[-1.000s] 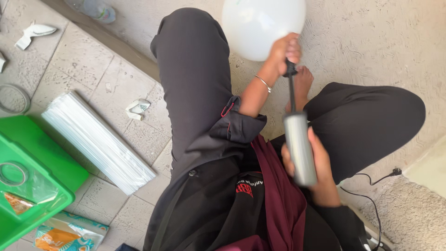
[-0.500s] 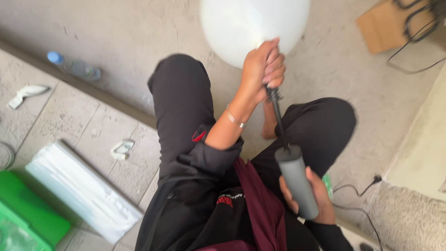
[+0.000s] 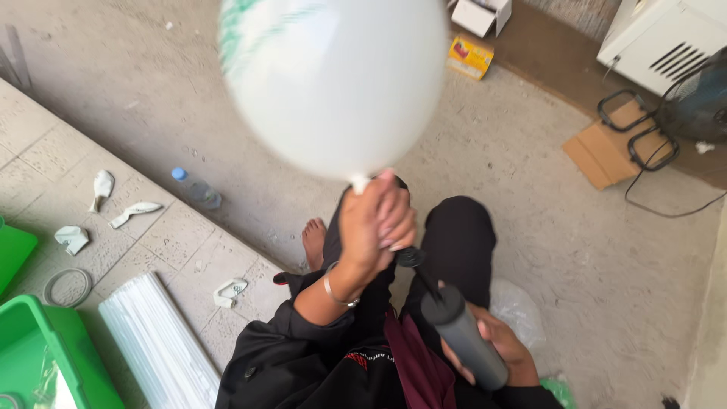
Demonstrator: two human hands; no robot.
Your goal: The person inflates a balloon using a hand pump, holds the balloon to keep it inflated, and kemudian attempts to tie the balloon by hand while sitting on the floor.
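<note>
A large white balloon (image 3: 333, 83) with faint green print fills the upper middle of the head view, blurred. My left hand (image 3: 375, 227), a bracelet on its wrist, is closed around the balloon's neck where it meets the nozzle of a hand pump. My right hand (image 3: 500, 352) grips the grey cylinder of the pump (image 3: 463, 337) at the lower right, its black rod pulled out toward the left hand. I sit on the floor in black clothes, knees bent, one bare foot (image 3: 313, 236) showing.
A plastic water bottle (image 3: 195, 189) and limp white balloons (image 3: 102, 185) lie on the tiles at left. A bundle of white sticks (image 3: 159, 344) and a green bin (image 3: 45, 356) sit lower left. Cardboard (image 3: 606, 151), cables, a yellow box (image 3: 471, 57) and a white appliance (image 3: 666, 38) are at back right.
The balloon has grown and my left hand has lifted it higher. The view has tilted up, showing more of the concrete floor and the far clutter.
</note>
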